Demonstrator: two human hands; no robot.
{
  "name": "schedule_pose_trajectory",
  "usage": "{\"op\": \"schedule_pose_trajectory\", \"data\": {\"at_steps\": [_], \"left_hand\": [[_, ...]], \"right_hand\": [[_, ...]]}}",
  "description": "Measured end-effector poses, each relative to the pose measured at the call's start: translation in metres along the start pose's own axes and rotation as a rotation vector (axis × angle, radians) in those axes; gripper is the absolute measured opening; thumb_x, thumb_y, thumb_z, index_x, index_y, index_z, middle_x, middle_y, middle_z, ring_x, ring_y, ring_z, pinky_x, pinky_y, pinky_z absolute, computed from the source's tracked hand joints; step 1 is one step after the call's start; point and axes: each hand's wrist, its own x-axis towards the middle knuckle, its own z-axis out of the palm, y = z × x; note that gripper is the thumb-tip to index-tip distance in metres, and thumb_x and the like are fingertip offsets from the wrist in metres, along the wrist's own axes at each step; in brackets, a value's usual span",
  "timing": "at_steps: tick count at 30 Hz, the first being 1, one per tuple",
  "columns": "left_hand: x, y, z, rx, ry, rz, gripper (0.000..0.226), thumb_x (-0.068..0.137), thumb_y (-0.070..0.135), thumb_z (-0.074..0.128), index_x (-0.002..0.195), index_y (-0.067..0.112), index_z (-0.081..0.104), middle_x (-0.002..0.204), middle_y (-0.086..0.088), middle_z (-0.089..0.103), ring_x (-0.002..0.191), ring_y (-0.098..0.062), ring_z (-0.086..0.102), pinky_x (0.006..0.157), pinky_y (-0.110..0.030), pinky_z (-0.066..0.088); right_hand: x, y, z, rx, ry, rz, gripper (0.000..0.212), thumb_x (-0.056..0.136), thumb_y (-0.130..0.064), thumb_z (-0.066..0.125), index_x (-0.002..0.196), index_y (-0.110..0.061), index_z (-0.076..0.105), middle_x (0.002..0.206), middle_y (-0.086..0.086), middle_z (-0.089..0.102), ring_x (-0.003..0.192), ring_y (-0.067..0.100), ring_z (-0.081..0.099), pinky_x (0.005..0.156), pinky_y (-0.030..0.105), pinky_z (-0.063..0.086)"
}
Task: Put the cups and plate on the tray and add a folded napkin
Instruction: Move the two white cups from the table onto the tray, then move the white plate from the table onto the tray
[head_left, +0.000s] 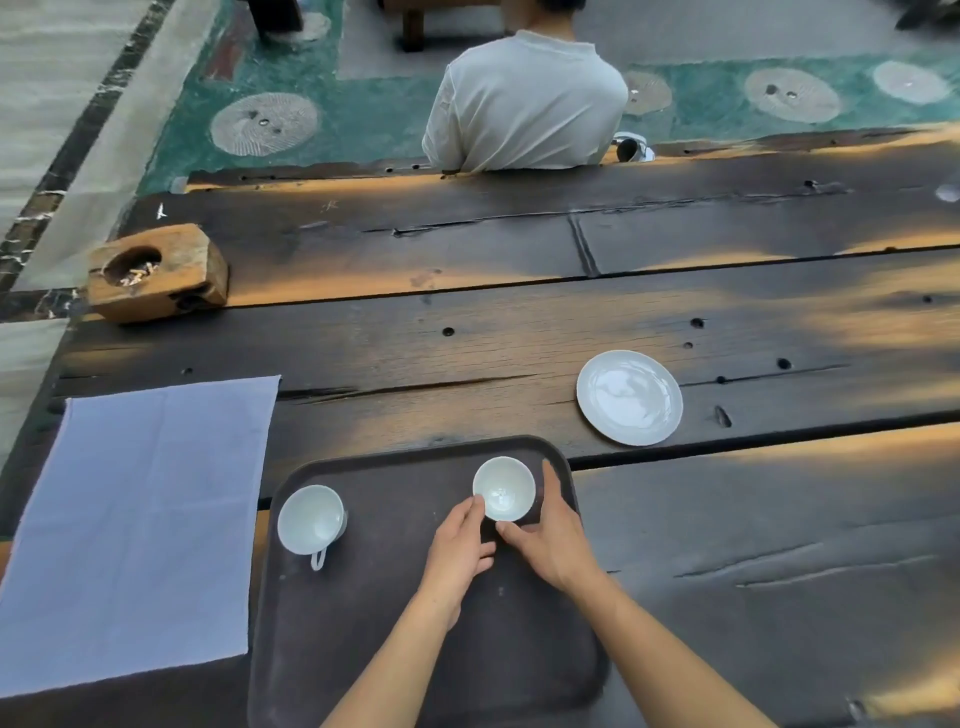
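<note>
Two hands, left hand (460, 545) and right hand (550, 540), curl around one cup (504, 488) on the dark tray (395, 634). Another cup (310, 519) sits there too. Plate (629, 397) and flat napkin (140, 525) lie on the counter (467, 291).

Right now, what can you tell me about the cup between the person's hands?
The cup is small, round and pale white, glossy like glazed china, and looks empty. It stands upright in the far right part of the dark tray. No handle shows from here. The left hand touches its near-left rim with the fingers, and the right hand cups its right side, thumb near the base. A second cup, with a handle, stands apart on the tray's left.
</note>
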Motion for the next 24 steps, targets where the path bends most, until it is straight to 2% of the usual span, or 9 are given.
{"op": "schedule_pose_trajectory", "data": {"at_steps": [2, 6, 9, 12, 17, 18, 21, 23, 24], "left_hand": [[0.0, 0.001, -0.009, 0.039, -0.012, 0.019, 0.049, 0.103, 0.051, 0.047, 0.147, 0.028, 0.05, 0.139, 0.007, 0.058, 0.105, -0.018, 0.069, 0.091, -0.031, 0.057], [-0.001, 0.009, -0.027, 0.123, -0.029, 0.073, 0.048, 0.104, 0.048, 0.048, 0.147, 0.026, 0.049, 0.126, 0.014, 0.058, 0.104, -0.016, 0.068, 0.089, -0.031, 0.056], [-0.001, 0.018, -0.037, 0.174, -0.032, 0.125, 0.047, 0.103, 0.044, 0.052, 0.145, 0.023, 0.053, 0.117, 0.017, 0.061, 0.104, -0.016, 0.068, 0.093, -0.034, 0.057], [-0.001, 0.025, -0.043, 0.218, -0.038, 0.196, 0.048, 0.102, 0.044, 0.054, 0.144, 0.022, 0.053, 0.122, 0.012, 0.062, 0.103, -0.014, 0.069, 0.096, -0.037, 0.057], [-0.006, 0.034, -0.039, 0.237, -0.035, 0.296, 0.044, 0.1, 0.042, 0.056, 0.14, 0.023, 0.057, 0.125, 0.007, 0.067, 0.103, -0.011, 0.069, 0.088, -0.032, 0.058], [-0.007, 0.036, -0.037, 0.245, -0.035, 0.314, 0.043, 0.1, 0.042, 0.057, 0.139, 0.024, 0.058, 0.125, 0.007, 0.068, 0.106, -0.013, 0.069, 0.088, -0.032, 0.058], [-0.008, 0.04, -0.025, 0.281, -0.015, 0.359, 0.041, 0.098, 0.04, 0.058, 0.136, 0.023, 0.061, 0.126, 0.005, 0.07, 0.116, -0.019, 0.067, 0.103, -0.043, 0.053], [-0.009, 0.044, -0.014, 0.285, 0.0, 0.379, 0.038, 0.098, 0.038, 0.059, 0.133, 0.023, 0.063, 0.127, 0.003, 0.069, 0.118, -0.022, 0.066, 0.107, -0.047, 0.051], [-0.009, 0.045, -0.007, 0.284, 0.003, 0.385, 0.035, 0.099, 0.038, 0.06, 0.131, 0.024, 0.064, 0.127, 0.002, 0.068, 0.116, -0.022, 0.067, 0.106, -0.048, 0.051]], "right_hand": [[-0.005, -0.002, -0.003, 0.03, 0.016, 0.014, 0.111, 0.081, -0.038, 0.077, 0.16, -0.03, -0.001, 0.15, 0.001, 0.049, 0.096, 0.007, 0.072, 0.101, 0.031, 0.047], [-0.02, -0.009, -0.011, 0.013, 0.086, 0.023, 0.113, 0.079, -0.041, 0.077, 0.16, -0.029, 0.0, 0.154, 0.006, 0.045, 0.098, 0.012, 0.071, 0.088, 0.026, 0.042], [-0.033, -0.016, -0.016, 0.001, 0.15, 0.013, 0.107, 0.081, -0.042, 0.075, 0.16, -0.032, 0.004, 0.156, 0.007, 0.043, 0.095, 0.014, 0.071, 0.088, 0.028, 0.041], [-0.04, -0.02, -0.021, -0.021, 0.191, 0.002, 0.103, 0.084, -0.044, 0.074, 0.161, -0.029, 0.006, 0.155, 0.006, 0.043, 0.088, 0.013, 0.069, 0.087, 0.027, 0.04], [-0.044, -0.022, -0.034, -0.032, 0.228, -0.037, 0.102, 0.089, -0.042, 0.073, 0.162, -0.024, 0.005, 0.159, 0.007, 0.038, 0.1, 0.02, 0.07, 0.091, 0.029, 0.044], [-0.043, -0.022, -0.037, -0.034, 0.24, -0.038, 0.101, 0.089, -0.042, 0.073, 0.162, -0.024, 0.005, 0.157, 0.008, 0.041, 0.1, 0.02, 0.07, 0.09, 0.029, 0.044], [-0.041, -0.021, -0.049, -0.044, 0.27, -0.053, 0.1, 0.09, -0.041, 0.072, 0.162, -0.022, 0.006, 0.139, 0.013, 0.059, 0.101, 0.021, 0.068, 0.088, 0.029, 0.042], [-0.039, -0.017, -0.058, -0.056, 0.28, -0.072, 0.097, 0.09, -0.041, 0.071, 0.161, -0.023, 0.008, 0.123, 0.013, 0.066, 0.102, 0.023, 0.066, 0.089, 0.032, 0.043], [-0.037, -0.015, -0.063, -0.053, 0.279, -0.08, 0.095, 0.09, -0.041, 0.071, 0.16, -0.024, 0.009, 0.121, 0.013, 0.066, 0.106, 0.025, 0.064, 0.093, 0.034, 0.044]]}}
